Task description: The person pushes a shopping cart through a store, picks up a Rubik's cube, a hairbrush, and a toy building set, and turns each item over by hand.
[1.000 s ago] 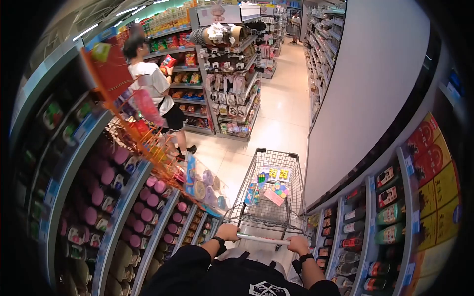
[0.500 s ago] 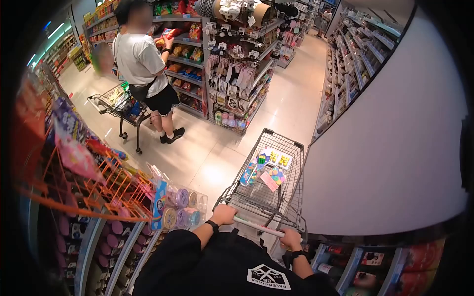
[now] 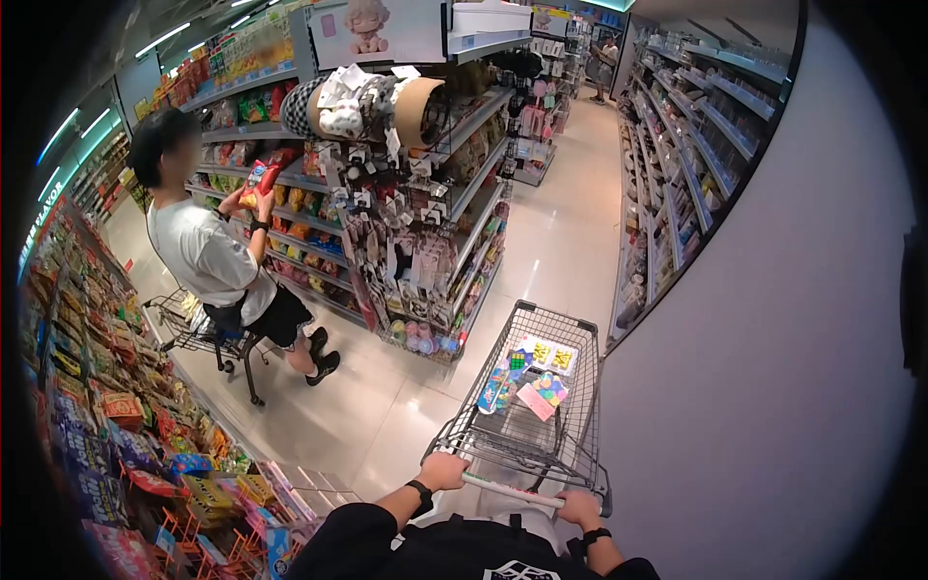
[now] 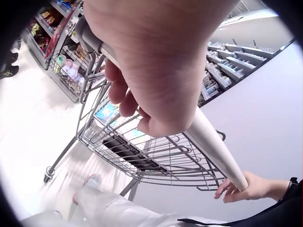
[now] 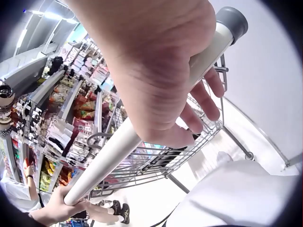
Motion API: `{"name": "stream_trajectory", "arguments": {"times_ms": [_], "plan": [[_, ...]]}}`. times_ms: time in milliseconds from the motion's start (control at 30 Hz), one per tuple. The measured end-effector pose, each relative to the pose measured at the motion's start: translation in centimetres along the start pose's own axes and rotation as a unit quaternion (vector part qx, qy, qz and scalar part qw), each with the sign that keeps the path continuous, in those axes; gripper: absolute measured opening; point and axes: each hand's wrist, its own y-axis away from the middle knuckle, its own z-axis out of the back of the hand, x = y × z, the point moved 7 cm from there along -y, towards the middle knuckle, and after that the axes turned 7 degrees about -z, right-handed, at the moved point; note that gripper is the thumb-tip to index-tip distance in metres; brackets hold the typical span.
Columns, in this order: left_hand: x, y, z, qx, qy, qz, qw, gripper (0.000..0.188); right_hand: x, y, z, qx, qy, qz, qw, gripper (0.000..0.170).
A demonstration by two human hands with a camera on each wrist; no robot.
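Both of my hands grip the white handle bar of a wire shopping cart. My left hand is near the bar's left end, its fingers curled round it in the left wrist view. The right hand is at the other end, close to the grey end cap, with fingers hooked under the bar. In the cart lie a cube puzzle, a blue package, a pink-carded pack of colourful pieces and white packs with yellow contents.
On the left a person in a white shirt holds a red snack bag beside another cart. A display rack stands ahead. Candy shelves line the near left; a pale wall panel borders the right. Pale floor leads up the aisle.
The cart has rolled forward with my hands on its handle, past the bottle shelves. My view has swung about. The other person has lifted the red bag higher.
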Motion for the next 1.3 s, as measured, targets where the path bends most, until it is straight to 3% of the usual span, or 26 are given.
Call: {"name": "stream_trajectory", "arguments": {"times_ms": [167, 267, 900, 1067, 1300], "plan": [[3.5, -11.3, 4.7, 0.075, 0.008, 0.001, 0.997, 0.043, -1.9, -9.7, 8.0, 0.001, -0.002, 0.026, 1.0, 0.05], [5.3, -17.1, 8.4, 0.089, 0.028, 0.01, 0.996, 0.04, -2.5, -14.9, 13.2, 0.008, -0.02, 0.039, 0.999, 0.055], [19.1, -55.1, 34.7, 0.025, 0.009, 0.008, 1.0, 0.033, -4.8, -49.8, 44.2, 0.017, -0.022, -0.037, 0.999, 0.046], [23.6, -65.8, 40.3, 0.031, 0.005, 0.004, 0.999, 0.03, -4.6, -58.8, 51.9, 0.017, -0.019, -0.016, 1.0, 0.052], [28.4, -79.0, 48.3, 0.026, 0.01, -0.002, 1.0, 0.029, -5.3, -70.8, 62.2, 0.015, -0.032, -0.015, 0.999, 0.049]]}}
